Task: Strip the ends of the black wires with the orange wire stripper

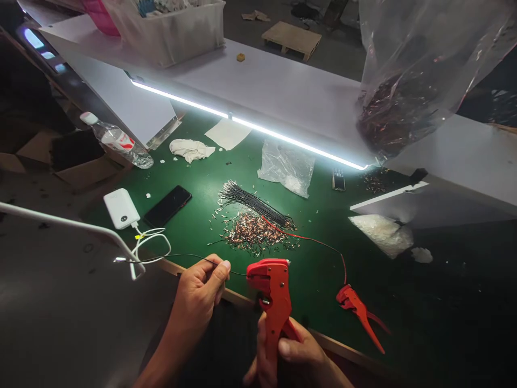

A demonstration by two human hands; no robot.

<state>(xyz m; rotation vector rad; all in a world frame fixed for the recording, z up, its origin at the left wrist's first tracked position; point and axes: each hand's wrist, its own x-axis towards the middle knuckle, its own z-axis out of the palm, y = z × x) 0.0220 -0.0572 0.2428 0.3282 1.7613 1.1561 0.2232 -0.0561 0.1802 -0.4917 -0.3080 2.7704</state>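
My left hand (202, 291) pinches a thin black wire (189, 256) between thumb and fingers, its end reaching into the jaws of a red wire stripper (274, 293). My right hand (293, 355) grips the stripper's handles from below, head pointing up. Behind them on the green mat (210, 178) lie a bundle of black wires (252, 202) and a heap of small copper-coloured terminals (254, 231). A red wire (315, 241) runs from the heap to a second red stripper (359, 310) lying on the mat at the right.
A white power bank (121, 207) with cable, a black phone (167, 206), a plastic bottle (117, 140), a crumpled cloth (189, 149), and clear bags (287, 167) sit on the mat. A lit LED strip (250, 125) runs under a white shelf. A large bag of terminals (407, 91) hangs at upper right.
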